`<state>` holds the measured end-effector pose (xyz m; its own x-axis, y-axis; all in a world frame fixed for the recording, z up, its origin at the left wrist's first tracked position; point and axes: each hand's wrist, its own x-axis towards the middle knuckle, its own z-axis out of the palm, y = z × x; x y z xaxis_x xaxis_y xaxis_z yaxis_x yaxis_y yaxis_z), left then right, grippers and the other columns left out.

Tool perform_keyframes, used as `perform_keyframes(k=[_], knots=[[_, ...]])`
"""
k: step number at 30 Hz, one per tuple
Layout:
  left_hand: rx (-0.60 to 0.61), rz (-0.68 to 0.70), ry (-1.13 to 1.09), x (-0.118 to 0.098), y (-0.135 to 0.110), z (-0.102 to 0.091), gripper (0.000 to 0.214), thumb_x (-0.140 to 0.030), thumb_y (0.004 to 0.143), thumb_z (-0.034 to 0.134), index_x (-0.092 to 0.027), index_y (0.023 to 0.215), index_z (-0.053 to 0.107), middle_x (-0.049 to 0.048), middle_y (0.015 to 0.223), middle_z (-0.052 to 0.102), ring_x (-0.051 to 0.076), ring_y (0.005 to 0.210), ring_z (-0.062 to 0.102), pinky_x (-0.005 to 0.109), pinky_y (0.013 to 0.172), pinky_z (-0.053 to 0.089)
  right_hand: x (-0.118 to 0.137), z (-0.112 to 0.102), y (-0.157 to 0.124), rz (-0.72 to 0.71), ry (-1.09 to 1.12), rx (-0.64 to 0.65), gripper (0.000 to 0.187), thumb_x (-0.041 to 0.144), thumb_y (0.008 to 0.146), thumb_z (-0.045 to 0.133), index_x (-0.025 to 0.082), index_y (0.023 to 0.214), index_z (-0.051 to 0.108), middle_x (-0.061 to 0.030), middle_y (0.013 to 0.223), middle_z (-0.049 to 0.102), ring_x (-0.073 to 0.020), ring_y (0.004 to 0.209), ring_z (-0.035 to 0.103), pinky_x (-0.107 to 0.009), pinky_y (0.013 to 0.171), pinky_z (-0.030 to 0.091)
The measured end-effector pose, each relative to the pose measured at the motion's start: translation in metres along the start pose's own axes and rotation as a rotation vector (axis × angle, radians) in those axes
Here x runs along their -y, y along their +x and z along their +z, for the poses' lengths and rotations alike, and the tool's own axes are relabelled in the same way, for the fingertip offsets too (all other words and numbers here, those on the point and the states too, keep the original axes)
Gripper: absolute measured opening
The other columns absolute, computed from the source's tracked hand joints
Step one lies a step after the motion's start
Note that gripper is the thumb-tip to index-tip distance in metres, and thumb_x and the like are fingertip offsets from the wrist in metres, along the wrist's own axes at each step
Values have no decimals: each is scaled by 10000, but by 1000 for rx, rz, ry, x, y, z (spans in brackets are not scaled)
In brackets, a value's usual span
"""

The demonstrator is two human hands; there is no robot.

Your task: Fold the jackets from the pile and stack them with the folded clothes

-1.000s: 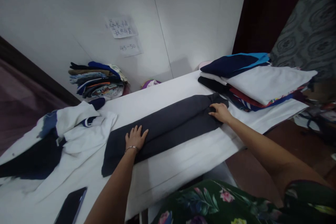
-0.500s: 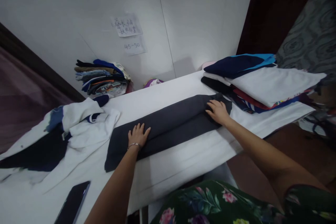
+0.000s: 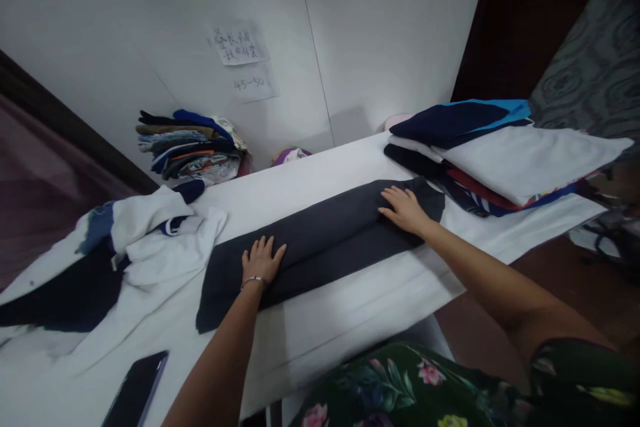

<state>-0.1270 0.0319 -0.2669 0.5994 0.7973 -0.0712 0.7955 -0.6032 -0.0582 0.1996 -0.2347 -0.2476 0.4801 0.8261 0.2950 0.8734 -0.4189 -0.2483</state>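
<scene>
A dark grey garment [image 3: 330, 233], folded into a long strip, lies across the white-covered table in front of me. Its exact kind cannot be told. My left hand [image 3: 261, 261], with a bracelet at the wrist, rests palm down near the garment's left end, fingers spread. Toward the other end my right hand [image 3: 404, 209] lies flat on the cloth, fingers apart. Neither hand grips anything.
Loose white and navy clothes [image 3: 165, 253] lie heaped at the left. A phone [image 3: 136, 388] rests at the near left. Folded clothes form a stack [image 3: 187, 147] at the back and another pile [image 3: 530, 160] at the right. Paper signs [image 3: 240, 43] hang on the wall.
My right hand has slid a little to the left along the grey garment. My left hand stays at about the same place on it. The view has shifted slightly.
</scene>
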Motion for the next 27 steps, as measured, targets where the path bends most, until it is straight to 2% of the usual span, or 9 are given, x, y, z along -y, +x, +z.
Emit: perform_keyframes(k=[3,6,11,13,16,19,23,25,27], knots=[[-26,4,1,1,0,2,630,-511,930,236,-172,1445,366,102,1529,288,275,1409,234,517,1121,186,-45,-1,-12,190,-58,45,522,495,890,433,189,1304,522,-133,1344,541,-326,1277,435,-570,1058,241],[-22,-6,1,1,1,3,634,-520,927,244,-177,1447,364,96,1531,285,274,1411,230,513,1126,180,-69,0,-19,223,-68,91,573,550,851,478,198,1301,520,-130,1346,537,-325,1230,478,-522,1014,315],[-14,-9,14,0,0,2,634,-516,929,241,-178,1455,348,90,1535,277,264,1415,220,502,1131,177,-76,8,-19,209,-160,44,606,632,795,517,181,1194,580,-153,1220,605,-345,1134,523,-533,995,282],[-11,-9,15,0,0,1,633,-518,929,242,-178,1452,353,88,1536,276,263,1415,221,499,1131,178,-77,9,-14,200,-159,67,522,621,796,523,184,1062,627,-130,1090,658,-321,1049,565,-520,986,277],[-13,-8,14,0,0,1,629,-516,930,249,-177,1449,359,89,1534,280,264,1414,223,502,1131,179,-79,6,-2,117,-78,95,365,544,810,540,202,897,635,-77,921,683,-246,895,605,-409,894,355],[-18,-5,13,1,1,2,627,-514,931,254,-174,1446,365,94,1529,292,267,1412,230,504,1130,180,-80,2,9,24,-20,36,248,436,838,525,211,783,615,-53,804,670,-205,787,596,-344,807,382],[-20,-8,24,2,1,3,619,-500,934,258,-175,1451,354,88,1533,281,264,1414,225,504,1130,179,-86,3,8,74,26,-22,253,378,862,475,204,770,635,-69,825,670,-201,788,601,-309,734,414],[-8,-9,28,2,1,3,613,-495,935,256,-179,1452,352,83,1535,277,261,1416,222,503,1129,183,-89,6,1,119,57,3,343,432,887,424,197,813,662,-76,889,680,-201,806,617,-303,714,434],[-6,-10,33,2,1,3,609,-493,936,260,-184,1453,352,80,1536,275,257,1418,216,500,1130,184,-92,6,-5,142,62,50,429,528,879,416,193,913,683,-85,983,687,-224,888,627,-324,773,446]])
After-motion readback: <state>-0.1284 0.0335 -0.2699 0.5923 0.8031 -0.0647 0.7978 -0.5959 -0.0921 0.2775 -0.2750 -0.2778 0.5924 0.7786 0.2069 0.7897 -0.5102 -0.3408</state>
